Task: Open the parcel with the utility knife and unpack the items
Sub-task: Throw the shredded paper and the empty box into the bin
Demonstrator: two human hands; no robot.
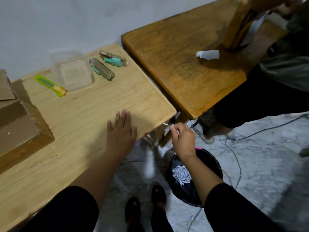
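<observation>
one utility knife (50,85) lies well beyond the flat left hand (121,131).

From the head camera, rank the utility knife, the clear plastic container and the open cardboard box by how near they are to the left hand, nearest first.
From the left hand, flat on the light table:
1. Clear plastic container, beyond it, by the wall.
2. Utility knife, far left; too close to call against the container.
3. Cardboard box, at the left edge.

A plain workroom: two wooden tables (93,104) against a bare grey wall (50,22), cables (237,158) trailing over the concrete floor beside them
</observation>
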